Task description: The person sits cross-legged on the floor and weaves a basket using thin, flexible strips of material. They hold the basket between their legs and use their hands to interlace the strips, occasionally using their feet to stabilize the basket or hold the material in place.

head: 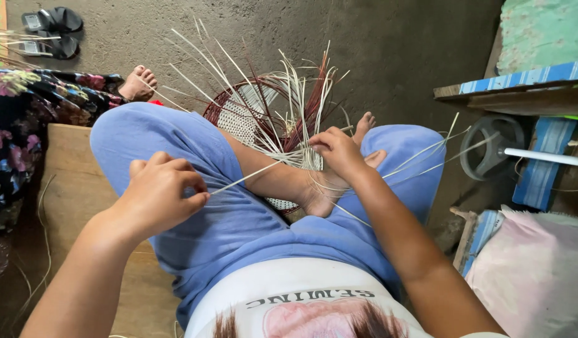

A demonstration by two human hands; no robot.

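You are looking at an informal home craft workspace, at floor level, used for hand weaving. The bare concrete floor (376, 44) fills the upper centre of the frame. A low wooden platform (64, 188) at lower left serves as the seat. A half-woven basket (264, 119) with loose pale and red-brown strips stands at centre. A pair of black sandals (51, 31) lies at upper left, as in a dwelling. A second person in floral cloth (32, 106) sits at the left edge. At right you see a blue-striped wooden board (520, 81), a grey wheel (492, 147) and a pink cloth bundle (533, 269).
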